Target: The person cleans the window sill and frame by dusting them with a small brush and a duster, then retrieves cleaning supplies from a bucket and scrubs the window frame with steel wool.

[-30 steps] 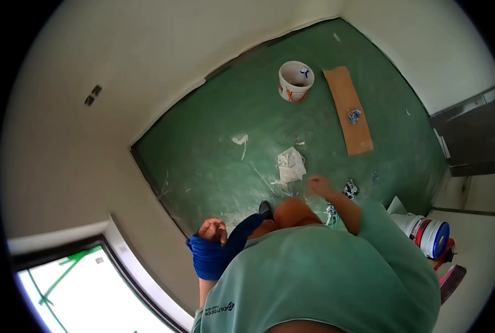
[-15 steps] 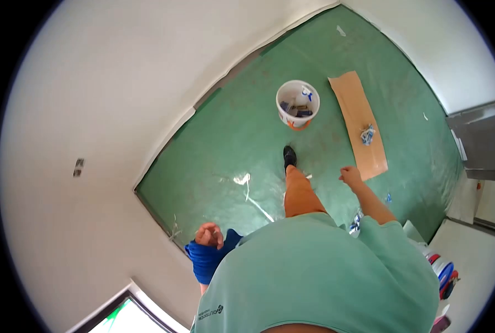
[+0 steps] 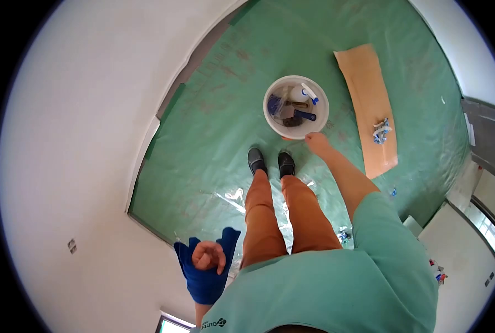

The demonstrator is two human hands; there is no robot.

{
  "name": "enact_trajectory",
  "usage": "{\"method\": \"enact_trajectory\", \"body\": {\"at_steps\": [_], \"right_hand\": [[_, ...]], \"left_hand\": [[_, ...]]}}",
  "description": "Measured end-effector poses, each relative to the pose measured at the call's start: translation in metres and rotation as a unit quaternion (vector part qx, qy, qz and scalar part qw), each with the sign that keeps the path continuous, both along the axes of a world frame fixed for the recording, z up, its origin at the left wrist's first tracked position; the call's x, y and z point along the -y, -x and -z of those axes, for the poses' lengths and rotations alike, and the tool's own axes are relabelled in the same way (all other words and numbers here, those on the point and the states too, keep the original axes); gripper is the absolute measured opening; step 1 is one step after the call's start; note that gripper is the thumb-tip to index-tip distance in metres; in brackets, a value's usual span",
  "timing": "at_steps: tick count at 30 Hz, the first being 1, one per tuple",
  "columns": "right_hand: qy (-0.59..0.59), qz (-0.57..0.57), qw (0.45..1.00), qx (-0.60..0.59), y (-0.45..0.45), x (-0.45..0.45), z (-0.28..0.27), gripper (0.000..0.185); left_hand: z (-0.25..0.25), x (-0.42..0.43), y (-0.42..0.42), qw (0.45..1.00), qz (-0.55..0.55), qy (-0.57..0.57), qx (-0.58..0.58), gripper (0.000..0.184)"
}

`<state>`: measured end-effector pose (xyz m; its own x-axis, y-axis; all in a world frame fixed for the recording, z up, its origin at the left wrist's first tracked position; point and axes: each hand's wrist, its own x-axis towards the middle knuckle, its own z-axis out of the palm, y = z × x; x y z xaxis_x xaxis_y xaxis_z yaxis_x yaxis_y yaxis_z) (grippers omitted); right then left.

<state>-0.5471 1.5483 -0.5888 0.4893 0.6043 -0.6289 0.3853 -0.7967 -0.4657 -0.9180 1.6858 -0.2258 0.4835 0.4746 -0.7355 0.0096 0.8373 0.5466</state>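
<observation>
My left hand (image 3: 209,256) is at the lower left with its fingers curled and a blue cloth (image 3: 204,286) bunched around the hand and wrist. My right hand (image 3: 318,144) reaches forward in a fist beside the near rim of a white bucket (image 3: 267,117); what the fist holds, if anything, is hidden, and I cannot tell whether it touches the rim. Inside the bucket lie a scraper with a blue handle (image 3: 304,115), a white spray bottle (image 3: 299,93) with blue parts, and some clear plastic. An orange piece shows at the bucket's near side.
Green sheeting (image 3: 214,133) covers the floor. A long cardboard strip (image 3: 364,89) lies right of the bucket, with a crumpled blue and white scrap (image 3: 381,131) on it. My shoes (image 3: 286,164) stand just before the bucket. A white wall (image 3: 92,111) rises at left.
I have stepped closer to the bucket, and both feet now show. My right hand has moved forward to beside the rim. The left hand still has the blue cloth.
</observation>
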Motion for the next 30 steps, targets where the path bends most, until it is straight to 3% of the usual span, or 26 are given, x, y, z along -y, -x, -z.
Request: {"method": "enact_trajectory", "body": {"at_steps": [1, 5, 7, 8, 10, 11, 13, 14, 16, 20, 21, 22, 23, 24, 25, 26, 27, 28, 29, 30], "right_hand": [[-0.002, -0.068, 0.997, 0.040, -0.006, -0.012, 0.035, 0.026], [0.109, -0.125, 0.986, 0.026, -0.016, -0.038, 0.159, 0.029], [0.142, -0.264, 0.954, 0.006, -0.014, -0.041, 0.207, 0.032], [0.142, -0.264, 0.954, -0.003, -0.009, -0.042, 0.226, 0.032], [0.148, -0.223, 0.949, 0.167, 0.005, -0.036, 0.261, 0.033], [0.147, -0.224, 0.950, 0.161, 0.006, -0.037, 0.277, 0.033], [0.169, -0.159, 0.972, 0.029, 0.000, -0.047, 0.282, 0.032], [0.172, -0.159, 0.972, 0.024, 0.001, -0.049, 0.277, 0.032], [0.161, -0.277, 0.946, 0.055, -0.006, -0.048, 0.262, 0.030], [0.055, -0.234, 0.969, 0.051, -0.012, -0.047, 0.191, 0.031], [0.028, -0.034, 0.999, -0.021, -0.012, -0.051, 0.150, 0.030], [-0.003, 0.167, 0.982, -0.092, -0.011, -0.056, 0.103, 0.030], [-0.020, 0.189, 0.974, -0.125, -0.007, -0.062, 0.052, 0.029], [-0.037, 0.209, 0.964, -0.159, 0.001, -0.063, 0.007, 0.029], [-0.058, 0.233, 0.946, -0.220, 0.015, -0.058, -0.023, 0.025], [-0.079, 0.228, 0.932, -0.270, 0.025, -0.070, -0.075, 0.023], [-0.091, 0.167, 0.948, -0.255, 0.046, -0.067, -0.097, 0.019], [-0.241, 0.032, 0.943, -0.227, 0.062, -0.059, -0.101, 0.015], [-0.249, -0.079, 0.947, -0.185, 0.065, -0.063, -0.125, 0.014], [-0.127, -0.092, 0.889, -0.430, 0.056, -0.080, -0.151, 0.015]], "left_hand": [[0.023, -0.012, -0.005, 1.000, 0.006, 0.002, -0.002, 0.030], [0.108, -0.038, -0.017, 0.999, -0.002, 0.025, -0.031, 0.031], [0.139, -0.048, -0.013, 0.999, 0.017, 0.040, 0.001, 0.033], [0.149, -0.050, -0.013, 0.999, 0.019, 0.045, -0.014, 0.033], [0.160, -0.057, -0.023, 0.997, 0.018, 0.055, -0.055, 0.034], [0.166, -0.060, -0.027, 0.994, 0.018, 0.061, -0.086, 0.035], [0.177, -0.064, -0.029, 0.993, 0.016, 0.063, -0.101, 0.035], [0.177, -0.065, -0.030, 0.992, 0.013, 0.064, -0.106, 0.035], [0.174, -0.068, -0.038, 0.992, 0.017, 0.073, -0.104, 0.035], [0.169, -0.071, -0.054, 0.988, 0.062, 0.060, -0.129, 0.045], [0.172, -0.072, -0.065, 0.984, 0.081, 0.043, -0.155, 0.052], [0.175, -0.078, -0.077, 0.988, 0.028, 0.114, -0.097, 0.061], [0.180, -0.083, -0.089, 0.982, -0.025, 0.184, -0.038, 0.070], [0.184, -0.083, -0.103, 0.932, -0.182, 0.310, 0.050, 0.075], [0.188, -0.081, -0.115, 0.833, -0.330, 0.422, 0.136, 0.079], [0.202, -0.076, -0.120, 0.951, -0.072, 0.297, 0.042, 0.081], [0.203, -0.073, -0.138, 0.937, -0.101, 0.330, 0.047, 0.074], [0.198, -0.072, -0.155, 0.937, -0.101, 0.330, 0.053, 0.074], [0.189, -0.073, -0.172, 0.981, 0.173, -0.060, -0.058, 0.060], [0.181, -0.074, -0.181, 0.789, 0.402, -0.438, -0.157, 0.049]]}}
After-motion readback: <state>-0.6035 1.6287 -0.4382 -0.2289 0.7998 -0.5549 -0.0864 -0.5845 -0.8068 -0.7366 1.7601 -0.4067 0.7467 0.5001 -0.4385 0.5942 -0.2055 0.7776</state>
